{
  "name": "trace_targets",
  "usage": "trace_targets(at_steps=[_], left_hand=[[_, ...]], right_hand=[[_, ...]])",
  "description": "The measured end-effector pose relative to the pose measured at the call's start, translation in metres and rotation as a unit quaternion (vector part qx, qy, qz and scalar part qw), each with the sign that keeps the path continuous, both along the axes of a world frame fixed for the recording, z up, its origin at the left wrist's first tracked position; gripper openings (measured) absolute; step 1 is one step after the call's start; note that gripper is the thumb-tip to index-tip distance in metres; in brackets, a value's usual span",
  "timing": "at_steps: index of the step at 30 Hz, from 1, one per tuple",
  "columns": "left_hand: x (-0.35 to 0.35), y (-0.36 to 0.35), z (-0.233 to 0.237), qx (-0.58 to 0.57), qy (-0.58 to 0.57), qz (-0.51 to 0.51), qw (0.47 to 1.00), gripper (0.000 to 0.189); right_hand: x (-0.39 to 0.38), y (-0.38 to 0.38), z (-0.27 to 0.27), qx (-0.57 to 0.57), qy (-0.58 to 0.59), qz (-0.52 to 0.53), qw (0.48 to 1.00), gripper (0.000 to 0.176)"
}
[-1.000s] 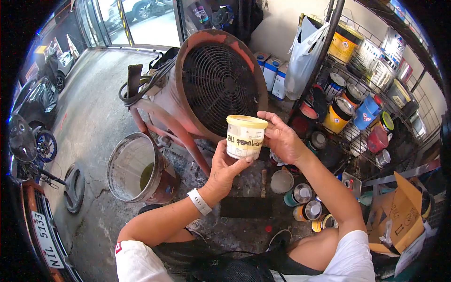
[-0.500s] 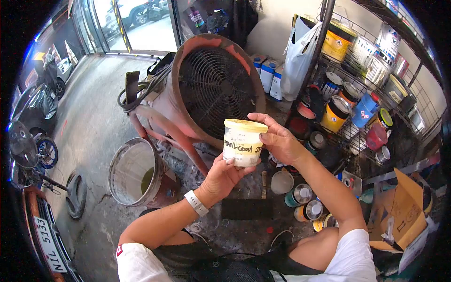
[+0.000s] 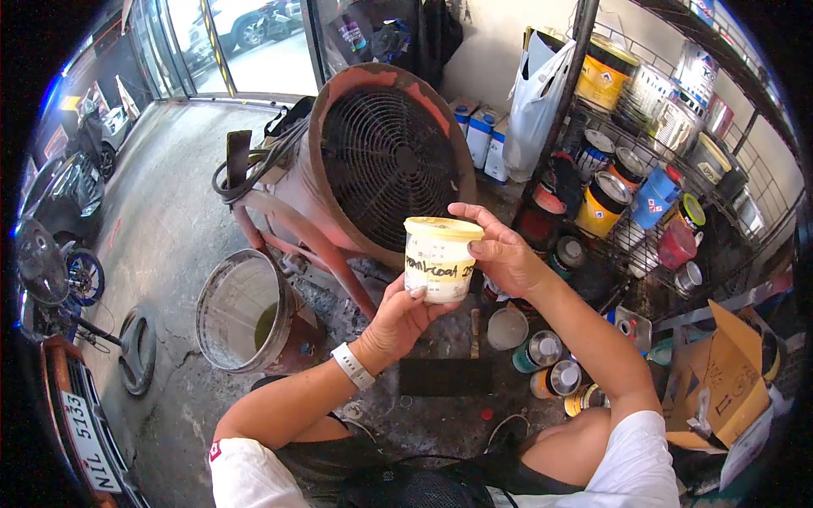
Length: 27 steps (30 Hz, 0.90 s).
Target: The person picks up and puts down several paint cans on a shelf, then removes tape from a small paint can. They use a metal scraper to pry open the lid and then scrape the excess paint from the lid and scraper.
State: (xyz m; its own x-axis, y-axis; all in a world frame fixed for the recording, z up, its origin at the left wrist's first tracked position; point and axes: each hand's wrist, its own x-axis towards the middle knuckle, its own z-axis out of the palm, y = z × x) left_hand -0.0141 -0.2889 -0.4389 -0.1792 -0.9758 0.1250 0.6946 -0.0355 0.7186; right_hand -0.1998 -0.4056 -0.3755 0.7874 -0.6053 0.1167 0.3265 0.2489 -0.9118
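Observation:
A clear plastic cup [image 3: 438, 269] with a yellowish lid and black handwriting on its side is held upright in front of me. My left hand [image 3: 400, 320] wraps round its lower part from below, with the thumb on the front. On the right side of the cup, my right hand [image 3: 506, 254] grips the upper part, thumb near the rim and index finger above the lid. Behind the cup stands a large round fan [image 3: 398, 157] with a rusty red housing.
To the left a dirty bucket [image 3: 246, 313] stands on the floor. Paint cans [image 3: 604, 203] fill a wire rack at the right, and more cans [image 3: 542, 349] stand below. An open cardboard box [image 3: 720, 381] is at the lower right.
The cup has tilted very slightly and its lid's top shows a little more. Both hands keep their hold.

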Motion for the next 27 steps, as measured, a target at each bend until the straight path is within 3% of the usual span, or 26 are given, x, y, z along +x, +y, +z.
trace_targets(at_steps=[6,8,9,11,12,14,15,18,24,27], left_hand=[[0.003,-0.003,0.010,-0.022,-0.006,0.030,0.999,0.074],[0.005,-0.004,0.013,-0.036,-0.008,0.044,0.998,0.070],[0.006,-0.003,0.018,-0.054,-0.086,0.081,0.992,0.074],[0.007,-0.004,0.026,-0.072,-0.174,0.126,0.974,0.092],[0.009,-0.006,0.024,-0.072,-0.174,0.127,0.974,0.092],[0.017,-0.009,0.017,-0.181,-0.296,0.189,0.919,0.097],[0.019,-0.010,0.018,-0.190,-0.301,0.193,0.915,0.102],[0.020,-0.010,0.021,-0.225,-0.351,0.235,0.878,0.103],[0.016,-0.011,0.015,-0.246,-0.335,0.251,0.874,0.107],[0.017,-0.011,0.016,-0.249,-0.356,0.252,0.865,0.109]], right_hand=[[0.006,0.004,-0.003,-0.018,-0.004,-0.034,0.999,0.074],[0.007,0.007,-0.002,-0.088,0.032,-0.054,0.994,0.085],[0.007,0.009,-0.001,-0.088,0.032,-0.054,0.994,0.085],[0.006,0.015,0.001,-0.267,0.085,-0.071,0.957,0.099],[0.006,0.017,0.003,-0.267,0.085,-0.071,0.957,0.099],[0.005,0.021,0.006,-0.398,0.136,-0.062,0.905,0.110],[0.004,0.021,0.006,-0.419,0.143,-0.062,0.894,0.112],[0.002,0.024,0.012,-0.465,0.145,-0.063,0.871,0.112],[0.000,0.029,0.023,-0.527,0.150,-0.075,0.833,0.109],[0.000,0.030,0.024,-0.512,0.146,-0.064,0.844,0.108]])
